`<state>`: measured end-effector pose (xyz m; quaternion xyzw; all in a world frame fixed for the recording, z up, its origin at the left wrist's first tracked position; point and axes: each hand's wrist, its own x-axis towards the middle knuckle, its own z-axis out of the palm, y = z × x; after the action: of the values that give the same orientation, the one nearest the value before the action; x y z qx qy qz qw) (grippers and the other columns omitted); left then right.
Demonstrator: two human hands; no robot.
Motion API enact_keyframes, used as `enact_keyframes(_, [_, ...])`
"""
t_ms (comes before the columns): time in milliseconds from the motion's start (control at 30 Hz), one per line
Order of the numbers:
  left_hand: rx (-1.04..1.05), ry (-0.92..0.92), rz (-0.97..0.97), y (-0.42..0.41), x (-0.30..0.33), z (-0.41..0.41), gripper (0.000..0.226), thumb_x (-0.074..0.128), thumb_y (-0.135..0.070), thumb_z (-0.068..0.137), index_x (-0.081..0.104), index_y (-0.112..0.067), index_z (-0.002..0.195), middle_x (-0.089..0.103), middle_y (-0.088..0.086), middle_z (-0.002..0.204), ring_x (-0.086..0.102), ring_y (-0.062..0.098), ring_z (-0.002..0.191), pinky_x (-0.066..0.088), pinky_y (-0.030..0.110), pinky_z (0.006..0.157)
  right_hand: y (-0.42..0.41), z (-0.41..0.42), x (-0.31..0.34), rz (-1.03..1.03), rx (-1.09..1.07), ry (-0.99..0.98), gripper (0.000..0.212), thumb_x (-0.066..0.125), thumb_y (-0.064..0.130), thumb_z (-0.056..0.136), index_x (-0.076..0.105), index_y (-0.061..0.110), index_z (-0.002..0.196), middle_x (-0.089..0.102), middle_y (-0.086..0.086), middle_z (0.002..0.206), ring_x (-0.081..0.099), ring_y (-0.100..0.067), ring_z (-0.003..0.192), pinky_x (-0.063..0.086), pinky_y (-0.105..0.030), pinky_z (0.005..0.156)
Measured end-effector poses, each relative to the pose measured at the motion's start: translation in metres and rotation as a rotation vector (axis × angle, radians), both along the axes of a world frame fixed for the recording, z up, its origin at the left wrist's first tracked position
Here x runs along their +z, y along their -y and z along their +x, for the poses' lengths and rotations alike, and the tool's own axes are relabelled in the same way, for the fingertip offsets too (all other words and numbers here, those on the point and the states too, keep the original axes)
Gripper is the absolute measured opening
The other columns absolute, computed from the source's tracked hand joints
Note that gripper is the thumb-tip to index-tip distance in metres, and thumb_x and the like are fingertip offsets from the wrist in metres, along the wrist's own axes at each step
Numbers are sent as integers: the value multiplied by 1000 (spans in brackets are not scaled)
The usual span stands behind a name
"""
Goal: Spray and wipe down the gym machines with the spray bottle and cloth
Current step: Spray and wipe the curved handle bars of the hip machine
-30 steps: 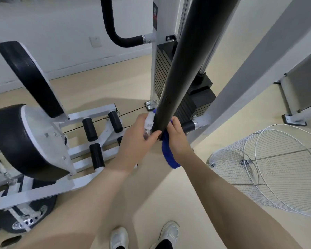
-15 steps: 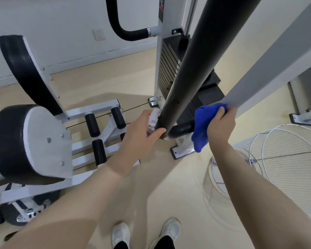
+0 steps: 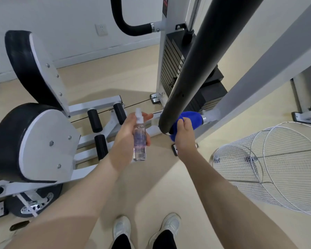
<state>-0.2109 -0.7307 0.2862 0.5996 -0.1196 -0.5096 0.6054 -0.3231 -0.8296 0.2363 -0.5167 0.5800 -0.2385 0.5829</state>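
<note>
My left hand (image 3: 127,136) grips a small clear spray bottle (image 3: 139,139) with a white nozzle, held upright just left of the end of a thick black padded bar (image 3: 196,62). That bar runs from the top right down to the middle of the view. My right hand (image 3: 184,133) holds a blue cloth (image 3: 192,119) bunched against the bar's lower end, fingers curled round it. Part of the cloth is hidden behind the bar.
A white-framed machine with a black seat (image 3: 11,139) and backrest (image 3: 27,69) stands at the left. A weight stack (image 3: 171,69) rises behind the bar. A white frame beam (image 3: 258,78) slants at the right above a wire basket (image 3: 269,164) lying on the floor.
My left hand drew back from the bar end, so the spray bottle now shows in full. My right hand came down from the white beam with the cloth to the bar's end.
</note>
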Motion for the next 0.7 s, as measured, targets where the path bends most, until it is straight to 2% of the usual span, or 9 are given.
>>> enact_keyframes(100, [-80, 59, 32, -6, 9, -3, 40, 27, -44, 100, 62, -25, 94, 57, 12, 63, 52, 18, 48, 43, 28, 54, 20, -8, 19, -21, 28, -59, 21, 31, 21, 97, 48, 19, 84, 44, 2, 78, 43, -16, 75, 39, -31, 72])
enact_keyframes(167, [-90, 55, 56, -6, 12, -3, 39, 27, -45, 99, 60, -25, 93, 55, 7, 55, 52, 18, 50, 44, 27, 56, 41, -20, 23, -109, -95, -129, 26, 26, 23, 100, 47, 10, 106, 46, 1, 86, 45, -18, 86, 39, -33, 80])
enact_keyframes(200, [-88, 52, 73, -6, 13, -4, 38, 28, -45, 99, 58, -24, 92, 55, 7, 55, 52, 18, 51, 45, 28, 58, 42, -22, 21, -103, -168, -147, 28, 25, 24, 100, 46, 9, 110, 46, 0, 89, 45, -18, 89, 39, -34, 83])
enact_keyframes(333, [-121, 146, 9, -6, 9, -10, 31, 28, -38, 101, 52, -19, 102, 57, 15, 68, 53, 19, 52, 45, 30, 55, -3, 9, 15, 189, -142, 89, 20, 38, 19, 91, 40, 13, 71, 38, -7, 71, 37, -14, 67, 30, -28, 63])
enact_keyframes(400, [-117, 181, -35, -8, 12, -14, 24, 30, -31, 101, 52, -21, 104, 65, 7, 91, 58, 19, 56, 47, 28, 56, -13, 14, 14, 350, -272, 253, 21, 45, 25, 85, 47, 4, 80, 54, -22, 88, 52, -18, 80, 36, -31, 71])
enact_keyframes(467, [-115, 230, -30, -7, 18, -15, 17, 37, -27, 100, 52, -21, 107, 65, -12, 110, 64, 17, 65, 51, 28, 62, -14, 6, 32, 455, -346, 397, 23, 46, 26, 89, 55, 8, 99, 62, -14, 110, 57, -26, 104, 45, -38, 87])
enact_keyframes(567, [-138, 307, -34, -5, 34, -15, 11, 47, -18, 96, 53, -24, 103, 68, -21, 84, 63, 21, 71, 51, 39, 70, -12, -10, 69, 440, -267, 773, 34, 35, 21, 96, 51, 6, 122, 58, -14, 120, 56, -29, 101, 54, -41, 77])
enact_keyframes(600, [-149, 324, -43, -4, 41, -14, 13, 48, -14, 95, 53, -24, 101, 68, -19, 80, 62, 22, 69, 50, 39, 70, -12, -14, 85, 379, -241, 830, 36, 34, 21, 96, 49, 5, 125, 57, -16, 122, 54, -30, 103, 50, -40, 82])
enact_keyframes(700, [-160, 320, -83, -1, 57, -13, 15, 54, -10, 93, 55, -23, 98, 68, 0, 92, 63, 27, 69, 53, 42, 68, -12, -22, 124, 234, -163, 959, 28, 41, 25, 90, 55, 12, 110, 57, -12, 107, 50, -28, 96, 39, -38, 86])
